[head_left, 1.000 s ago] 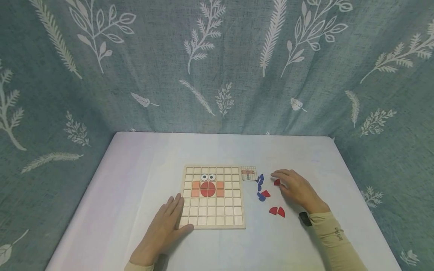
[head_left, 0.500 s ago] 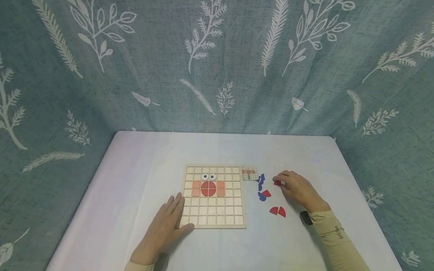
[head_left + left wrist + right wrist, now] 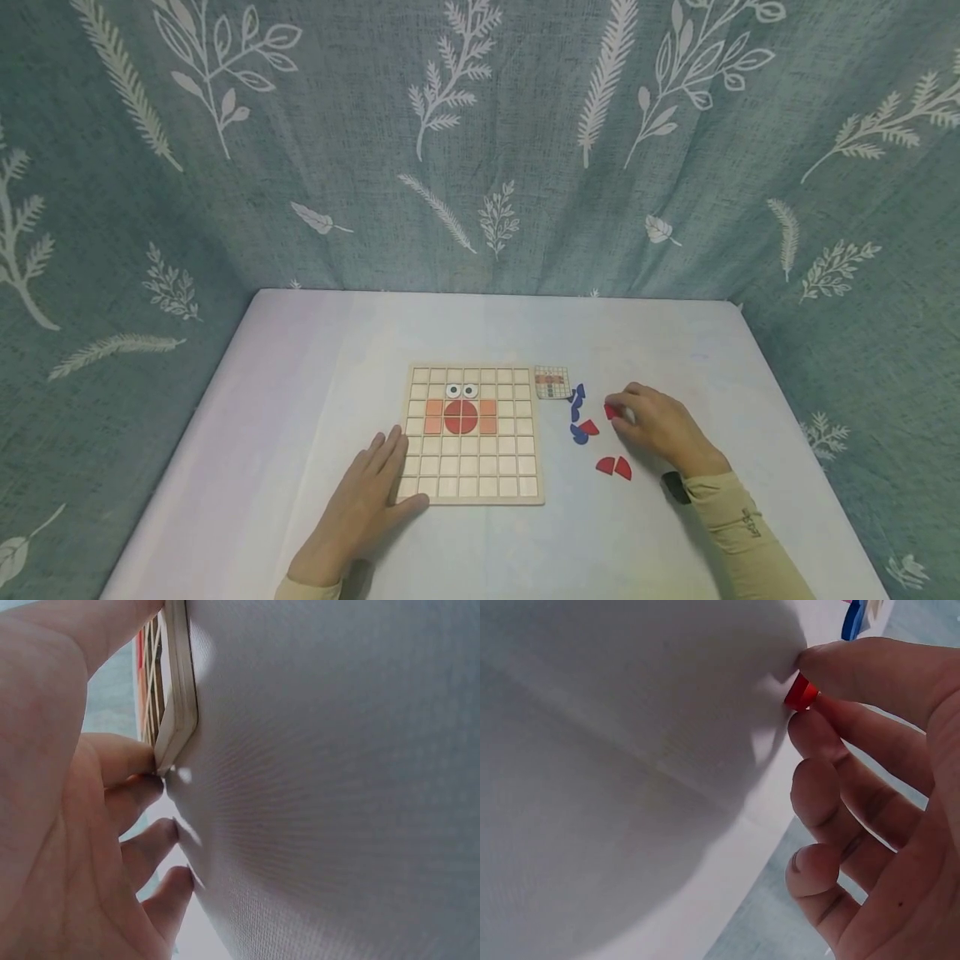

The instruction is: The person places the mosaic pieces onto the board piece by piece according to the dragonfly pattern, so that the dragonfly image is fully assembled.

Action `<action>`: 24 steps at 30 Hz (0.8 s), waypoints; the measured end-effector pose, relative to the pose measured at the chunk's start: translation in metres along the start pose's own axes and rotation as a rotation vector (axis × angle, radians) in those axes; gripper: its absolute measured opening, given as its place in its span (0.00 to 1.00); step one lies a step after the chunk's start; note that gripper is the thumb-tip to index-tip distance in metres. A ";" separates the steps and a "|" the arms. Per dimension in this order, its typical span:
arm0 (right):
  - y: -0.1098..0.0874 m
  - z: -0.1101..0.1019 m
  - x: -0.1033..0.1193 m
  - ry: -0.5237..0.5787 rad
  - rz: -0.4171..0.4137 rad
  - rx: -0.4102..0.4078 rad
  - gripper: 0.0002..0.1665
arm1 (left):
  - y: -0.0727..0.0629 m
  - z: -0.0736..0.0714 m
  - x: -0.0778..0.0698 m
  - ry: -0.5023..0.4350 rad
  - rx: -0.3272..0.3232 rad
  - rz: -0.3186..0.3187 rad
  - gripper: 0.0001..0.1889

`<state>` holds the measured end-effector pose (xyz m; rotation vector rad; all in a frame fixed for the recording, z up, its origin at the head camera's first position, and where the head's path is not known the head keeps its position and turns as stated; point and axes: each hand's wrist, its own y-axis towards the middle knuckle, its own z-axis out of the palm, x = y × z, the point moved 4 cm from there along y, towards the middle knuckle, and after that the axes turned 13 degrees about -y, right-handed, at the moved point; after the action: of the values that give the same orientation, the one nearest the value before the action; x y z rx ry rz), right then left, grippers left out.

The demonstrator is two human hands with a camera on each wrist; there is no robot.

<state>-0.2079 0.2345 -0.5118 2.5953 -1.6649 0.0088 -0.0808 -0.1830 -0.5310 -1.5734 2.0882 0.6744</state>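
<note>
A wooden grid board (image 3: 507, 466) lies mid-table, with a red circle made of quarter pieces (image 3: 461, 417), orange squares (image 3: 433, 425) and two eye pieces (image 3: 453, 390) set in its cells. My left hand (image 3: 360, 508) rests at the board's lower left corner, fingers extended along its left side and thumb on the front edge; the left wrist view shows fingertips touching the board's frame (image 3: 180, 697). To the right, my right hand (image 3: 663, 427) pinches a red quarter-circle piece (image 3: 802, 692) between thumb and fingers, close to the tabletop. The other fingers are loosely bent.
Beside the board's upper right corner lies a small pattern card (image 3: 552, 383). Several blue pieces (image 3: 579, 435) are scattered between board and right hand. A red quarter piece (image 3: 589, 427) touches the blue ones; two more red quarters (image 3: 622, 468) lie nearer. A patterned curtain (image 3: 480, 208) surrounds the table.
The right fingers and thumb have come together on the red quarter piece, which has turned slightly and shifted a little nearer. The left hand has stayed in place on the board.
</note>
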 end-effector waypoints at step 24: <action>0.006 -0.005 0.012 0.030 -0.021 -0.129 0.19 | 0.002 0.001 0.002 0.017 0.028 -0.019 0.48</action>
<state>-0.2078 0.2210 -0.5063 2.5056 -1.5729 -0.0580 -0.0835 -0.1836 -0.5326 -1.5865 2.0836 0.6247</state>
